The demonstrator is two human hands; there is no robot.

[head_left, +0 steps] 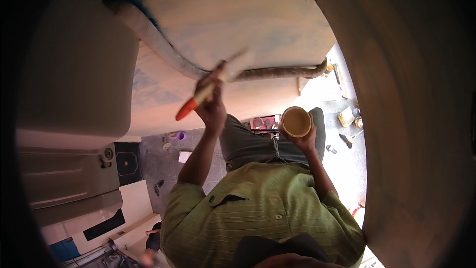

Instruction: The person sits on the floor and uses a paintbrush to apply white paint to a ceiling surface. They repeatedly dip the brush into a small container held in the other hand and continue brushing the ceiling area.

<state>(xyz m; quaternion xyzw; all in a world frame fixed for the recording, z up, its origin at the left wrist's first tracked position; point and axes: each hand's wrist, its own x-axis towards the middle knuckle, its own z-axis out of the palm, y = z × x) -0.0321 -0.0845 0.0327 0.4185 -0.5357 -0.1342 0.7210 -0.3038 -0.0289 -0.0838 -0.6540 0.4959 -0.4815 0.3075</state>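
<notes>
My left hand is closed round the handle of a paintbrush, pale with a red-orange end. The bristle end is smeared by motion; it points up and right, close to a pipe that runs along the pale, patchy painted surface. Whether the bristles touch that surface I cannot tell. Lower and to the right, my right hand grips a round tub from its side and below. The tub's open top faces up, and something cream-coloured shows inside.
A large grey curved body rises on the left, and a broad brownish surface borders the right. On the floor far below are a purple cup, a white sheet and a brush-like tool. Another person appears at lower left.
</notes>
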